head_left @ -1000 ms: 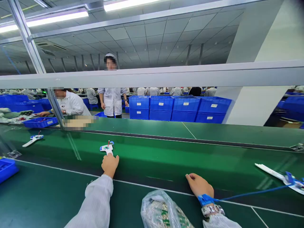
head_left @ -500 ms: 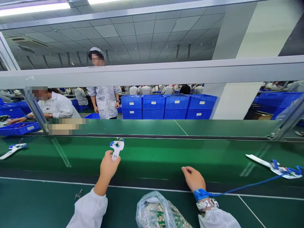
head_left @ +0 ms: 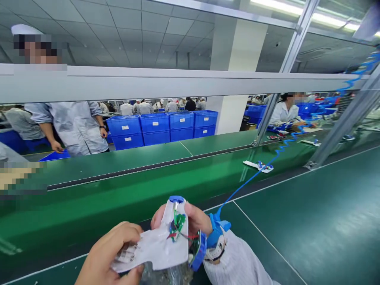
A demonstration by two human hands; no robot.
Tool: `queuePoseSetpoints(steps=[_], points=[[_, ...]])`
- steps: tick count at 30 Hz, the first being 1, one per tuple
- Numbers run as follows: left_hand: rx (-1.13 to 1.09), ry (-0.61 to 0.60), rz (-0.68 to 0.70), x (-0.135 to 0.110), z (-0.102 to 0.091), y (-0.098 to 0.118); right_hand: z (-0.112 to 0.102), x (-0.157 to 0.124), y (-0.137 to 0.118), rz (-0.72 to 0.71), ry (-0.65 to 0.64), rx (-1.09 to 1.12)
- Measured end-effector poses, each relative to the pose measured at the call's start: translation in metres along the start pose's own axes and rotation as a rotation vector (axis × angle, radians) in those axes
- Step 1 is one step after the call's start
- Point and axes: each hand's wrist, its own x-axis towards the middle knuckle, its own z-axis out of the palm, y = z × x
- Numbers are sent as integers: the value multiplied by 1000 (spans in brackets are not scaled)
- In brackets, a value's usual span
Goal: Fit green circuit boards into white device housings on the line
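A white plastic housing half [head_left: 166, 243] is held up between my two hands, its open inner side towards me. On it are a small green circuit board [head_left: 178, 225], thin red and green wires, and a blue round part [head_left: 176, 199] at the far end. A second blue part [head_left: 199, 250] with a board hangs off its right edge. My left hand [head_left: 114, 253] pinches the narrow handle end. My right hand [head_left: 197, 219] grips the wide end, some fingers hidden behind it. Below, a see-through plastic bag [head_left: 169, 276] is mostly covered by the housing.
A green conveyor belt [head_left: 118, 194] runs across in front. Another white housing half [head_left: 258, 166] lies on it at the right. A blue coiled cord [head_left: 246, 182] ties my right wrist to the upper right. Metal posts [head_left: 341, 122] rise at the right; co-workers and blue bins [head_left: 154, 126] stand beyond.
The view has turned right. My left hand has brought the housing half from the belt close to me. My right hand, closed and apart from it before, now grips its wide end.
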Motion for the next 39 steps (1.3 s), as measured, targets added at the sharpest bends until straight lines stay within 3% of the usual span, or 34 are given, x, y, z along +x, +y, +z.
queuePoseSetpoints(steps=[4, 7, 10, 12, 13, 14, 15, 19, 21, 23, 26, 30, 32, 34, 39], points=[[44, 66, -23, -2, 7, -7, -4, -7, -10, -88, 10, -15], [4, 166, -331, -13, 15, -13, -6, -7, -12, -170, 82, -21], [-249, 363, -681, -20, 25, -10, -4, -7, -13, -276, 171, -34], [-485, 629, -764, -17, 35, -1, -2, -10, -17, -359, 231, -57], [-645, 717, -785, -15, 40, 5, 0, -11, -19, -415, 269, -115], [-846, 719, -817, -11, 46, 12, 1, -13, -22, -481, 310, -218], [-1065, 629, -871, -9, 51, 19, 3, -15, -24, -564, 345, -354], [-1734, 8, -1044, -4, 62, 45, 9, -19, -30, -885, 352, -858], [-1918, -106, -1004, -5, 61, 53, 11, -21, -31, -947, 325, -987], [-2025, -132, -954, -6, 58, 56, 12, -23, -32, -965, 327, -1118], [-1989, -9, -960, -6, 54, 53, 12, -25, -35, -1013, 356, -1267], [-1710, 320, -956, -5, 49, 46, 13, -26, -35, -1028, 385, -1369], [-1577, 420, -940, -6, 45, 43, 15, -24, -33, -1000, 374, -1361], [-1480, 432, -969, -6, 41, 43, 17, -23, -31, -967, 350, -1336], [-1396, 328, -1031, -2, 36, 44, 23, -24, -30, -873, 331, -1258]])
